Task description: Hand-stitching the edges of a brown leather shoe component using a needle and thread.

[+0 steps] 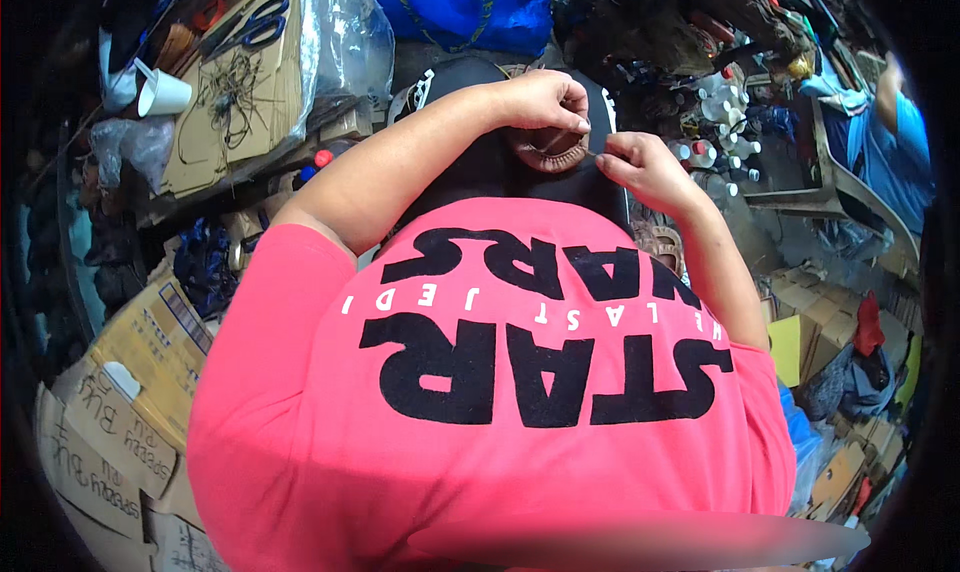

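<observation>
**Brown leather piece point(553, 162), pleated rim, upper centre of frame**

Position: over the dark lap point(470, 172), just above the pink shirt point(480, 482); curved rim toward the lower edge; long axis partly covered, cannot be told.
Left hand point(545, 100): the nearer, overlapping the upper part, with the piece directly below it. Grip: thumb and fingers drawn together; whether clamped on leather or thread, cannot tell.
Right hand point(642, 162): just beside the right edge, with the piece to its left. Grip: fingertips together; anything held is too small to tell.
Room: judged freest outward, right, as far as the bottles point(722, 107); shirt bounds it below.
Above: blue bag point(465, 12).
Upper left: cardboard-topped surface point(195, 157) with scissors point(265, 22); white cup point(163, 94) at its edge.
</observation>
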Demonstrator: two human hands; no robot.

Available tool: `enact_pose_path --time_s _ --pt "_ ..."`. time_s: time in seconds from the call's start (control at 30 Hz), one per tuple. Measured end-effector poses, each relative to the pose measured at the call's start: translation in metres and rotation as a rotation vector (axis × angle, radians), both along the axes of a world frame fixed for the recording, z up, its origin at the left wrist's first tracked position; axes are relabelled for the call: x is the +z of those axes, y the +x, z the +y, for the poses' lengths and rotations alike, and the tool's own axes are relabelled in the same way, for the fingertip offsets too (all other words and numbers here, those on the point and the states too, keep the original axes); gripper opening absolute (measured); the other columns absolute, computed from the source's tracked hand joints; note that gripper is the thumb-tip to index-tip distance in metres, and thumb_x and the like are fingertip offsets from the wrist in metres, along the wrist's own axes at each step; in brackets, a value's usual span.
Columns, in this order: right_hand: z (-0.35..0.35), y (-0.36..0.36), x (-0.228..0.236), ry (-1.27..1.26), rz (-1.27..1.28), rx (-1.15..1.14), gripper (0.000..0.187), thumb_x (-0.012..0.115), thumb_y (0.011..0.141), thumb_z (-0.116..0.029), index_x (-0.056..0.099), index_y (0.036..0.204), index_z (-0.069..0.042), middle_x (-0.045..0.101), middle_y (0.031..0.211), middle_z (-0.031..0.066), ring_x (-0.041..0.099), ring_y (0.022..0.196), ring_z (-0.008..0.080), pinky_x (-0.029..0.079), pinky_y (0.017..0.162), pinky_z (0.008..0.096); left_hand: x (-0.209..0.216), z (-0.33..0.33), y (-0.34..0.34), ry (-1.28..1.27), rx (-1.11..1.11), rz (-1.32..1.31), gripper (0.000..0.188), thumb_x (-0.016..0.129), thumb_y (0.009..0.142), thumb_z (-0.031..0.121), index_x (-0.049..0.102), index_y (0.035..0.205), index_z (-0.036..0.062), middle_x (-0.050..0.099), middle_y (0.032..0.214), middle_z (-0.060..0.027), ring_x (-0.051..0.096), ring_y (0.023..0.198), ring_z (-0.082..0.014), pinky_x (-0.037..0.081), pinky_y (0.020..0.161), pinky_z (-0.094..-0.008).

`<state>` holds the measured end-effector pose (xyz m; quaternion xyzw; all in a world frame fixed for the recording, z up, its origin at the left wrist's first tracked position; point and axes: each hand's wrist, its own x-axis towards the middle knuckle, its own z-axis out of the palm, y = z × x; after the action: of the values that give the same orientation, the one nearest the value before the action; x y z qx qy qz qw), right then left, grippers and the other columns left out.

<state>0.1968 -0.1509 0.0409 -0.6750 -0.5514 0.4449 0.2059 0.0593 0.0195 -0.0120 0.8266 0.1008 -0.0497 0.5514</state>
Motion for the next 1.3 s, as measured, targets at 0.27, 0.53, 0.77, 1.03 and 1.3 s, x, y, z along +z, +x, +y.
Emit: enact_pose_path --time_s 0.27,0.53,0.77,1.03,1.3 --pt "-0.034 0.006 0.016 0.195 0.202 -0.272 0.012 0.062 0.086 -0.012 0.06 0.08 -0.003 0.05 0.071 -0.0028 0.046 0.068 0.0078 0.038 0.058 0.0258 -0.005 0.012 0.0 -0.387 -0.055 0.046 0.017 0.067 0.083 0.017 0.066 0.093 0.0037 0.064 0.082 0.0013 0.058 0.075 -0.0075 0.047 0.071 -0.0236" --pt "-0.014 -0.001 -0.006 0.234 -0.15 -0.171 0.015 0.063 0.081 -0.007 0.069 0.095 -0.005 0.058 0.079 0.0091 0.058 0.075 0.0213 0.045 0.066 0.0304 -0.002 0.019 0.0 -0.533 -0.083 0.162 0.021 0.065 0.082 0.012 0.067 0.101 0.0028 0.067 0.087 -0.0022 0.061 0.079 -0.0096 0.049 0.073 -0.0242" --pt "-0.003 -0.002 0.005 0.193 -0.237 -0.137 0.016 0.062 0.078 -0.01 0.071 0.091 -0.006 0.058 0.076 0.0122 0.06 0.073 0.0261 0.047 0.067 0.0339 0.003 0.019 -0.002 -0.454 -0.064 0.167 0.024 0.065 0.081 0.011 0.069 0.103 0.0043 0.068 0.089 -0.0015 0.061 0.078 -0.0089 0.047 0.07 -0.023" --pt "-0.008 -0.011 -0.001 0.191 -0.271 -0.193 0.018 0.063 0.077 -0.01 0.071 0.093 -0.008 0.059 0.076 0.0134 0.061 0.074 0.0285 0.048 0.067 0.0351 0.001 0.018 0.003 -0.454 -0.051 0.206 0.023 0.065 0.08 0.011 0.07 0.101 0.0063 0.068 0.088 0.0011 0.058 0.074 -0.0055 0.043 0.063 -0.0206" --pt "-0.001 -0.005 -0.007 0.258 -0.259 -0.137 0.019 0.065 0.077 -0.009 0.071 0.095 -0.011 0.058 0.078 0.0119 0.061 0.074 0.0278 0.048 0.067 0.0337 -0.002 0.02 0.009 -0.439 -0.092 0.272 0.02 0.064 0.081 0.011 0.07 0.099 0.0051 0.069 0.087 -0.0001 0.059 0.074 -0.0061 0.045 0.065 -0.0212"
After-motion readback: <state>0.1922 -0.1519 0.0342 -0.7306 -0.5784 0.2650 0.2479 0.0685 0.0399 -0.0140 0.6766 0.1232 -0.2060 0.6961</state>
